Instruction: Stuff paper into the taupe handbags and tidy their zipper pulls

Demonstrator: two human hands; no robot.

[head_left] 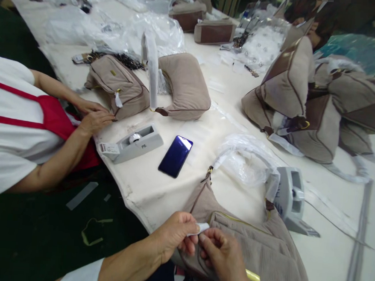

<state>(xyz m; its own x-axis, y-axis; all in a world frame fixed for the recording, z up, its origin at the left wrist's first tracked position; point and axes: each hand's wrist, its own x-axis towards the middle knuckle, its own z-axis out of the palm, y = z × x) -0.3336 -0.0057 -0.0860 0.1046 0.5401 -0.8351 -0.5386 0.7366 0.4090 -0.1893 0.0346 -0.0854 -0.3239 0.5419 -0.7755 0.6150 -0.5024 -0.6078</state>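
The white table (pixel 146 184) bore the beige handbag (pixel 263 253) at its near edge, under both hands. The left hand (pixel 174 236) pinched a small white strip (pixel 202 228) just above the handbag. The right hand (pixel 224 256), fingers curled, met the strip's end, but I could not tell if it gripped.

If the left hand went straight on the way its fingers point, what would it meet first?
Probably the right hand, just beyond the white strip that the left hand pinches above the bag.
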